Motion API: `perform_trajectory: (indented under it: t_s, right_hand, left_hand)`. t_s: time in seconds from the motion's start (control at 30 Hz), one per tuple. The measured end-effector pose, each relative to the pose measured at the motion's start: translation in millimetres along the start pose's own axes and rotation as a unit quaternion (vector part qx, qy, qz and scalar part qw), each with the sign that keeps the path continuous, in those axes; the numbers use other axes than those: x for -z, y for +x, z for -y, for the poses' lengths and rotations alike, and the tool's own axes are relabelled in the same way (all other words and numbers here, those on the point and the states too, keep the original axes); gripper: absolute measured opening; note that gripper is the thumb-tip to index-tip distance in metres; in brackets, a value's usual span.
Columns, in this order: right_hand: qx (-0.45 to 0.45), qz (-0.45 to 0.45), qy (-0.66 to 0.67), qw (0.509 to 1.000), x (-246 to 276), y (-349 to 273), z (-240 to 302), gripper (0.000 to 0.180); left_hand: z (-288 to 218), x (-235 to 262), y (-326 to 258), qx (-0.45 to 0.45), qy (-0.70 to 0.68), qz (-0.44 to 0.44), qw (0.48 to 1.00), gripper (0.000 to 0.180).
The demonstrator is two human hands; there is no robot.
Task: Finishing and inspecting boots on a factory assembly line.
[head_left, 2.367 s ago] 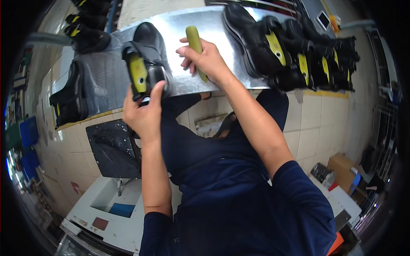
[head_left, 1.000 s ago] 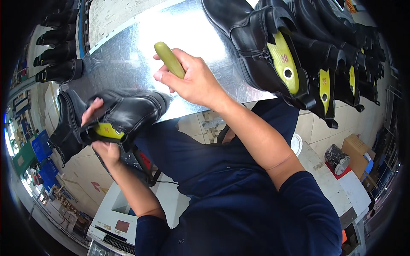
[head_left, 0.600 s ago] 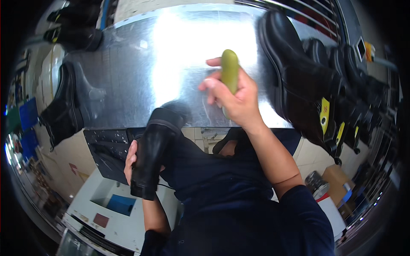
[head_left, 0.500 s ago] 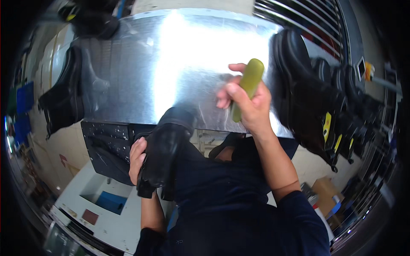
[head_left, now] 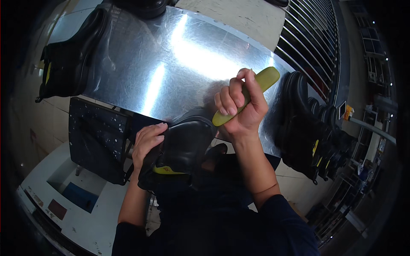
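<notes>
the left hand [head_left: 147,141] holds a black boot [head_left: 181,151] against the person's lap, at the near edge of the shiny metal desk [head_left: 171,64]. its fingers are pressed together and lie flat on the side of the boot, at about 9 o'clock from it. a yellow-green strip shows on the boot, low on its side.

the right hand [head_left: 239,111] is at about 2 o'clock from the boot, just above it. its fingers are curled tight around a yellow-green handle [head_left: 247,96], which sticks out of the fist toward 2 o'clock. the low end of the handle is close to the top of the boot; you cannot tell if it touches.

another black boot [head_left: 70,59] lies on the desk at 10 o'clock. a row of black boots [head_left: 307,128] stands at 3 o'clock, well apart from the hands. a black mat [head_left: 96,141] hangs from the desk edge at 9 o'clock.
</notes>
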State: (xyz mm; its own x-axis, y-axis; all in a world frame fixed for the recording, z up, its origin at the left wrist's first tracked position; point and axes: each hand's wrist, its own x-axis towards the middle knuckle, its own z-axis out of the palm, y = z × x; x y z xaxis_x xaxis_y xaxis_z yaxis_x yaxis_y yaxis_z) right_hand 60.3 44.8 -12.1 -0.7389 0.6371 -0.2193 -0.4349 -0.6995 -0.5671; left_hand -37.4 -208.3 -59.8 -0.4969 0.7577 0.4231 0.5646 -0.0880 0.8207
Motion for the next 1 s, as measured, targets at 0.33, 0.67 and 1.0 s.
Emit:
perform_trajectory:
  t_s: [0.33, 0.67, 1.0]
  right_hand:
    - [0.032, 0.019, -0.005, 0.999, -1, -3, -2, 0.029]
    - [0.058, -0.033, -0.092, 0.994, -23, -14, -11, 0.015]
    - [0.076, -0.032, -0.012, 0.997, -2, 1, -2, 0.022]
  left_hand:
    - [-1, -3, 5, -0.008, 0.002, -0.025, 1.0, 0.033]
    - [-4, -3, 5, -0.015, -0.012, -0.029, 0.999, 0.036]
    - [-41, -21, -3, 0.129, 0.053, -0.012, 0.99, 0.084]
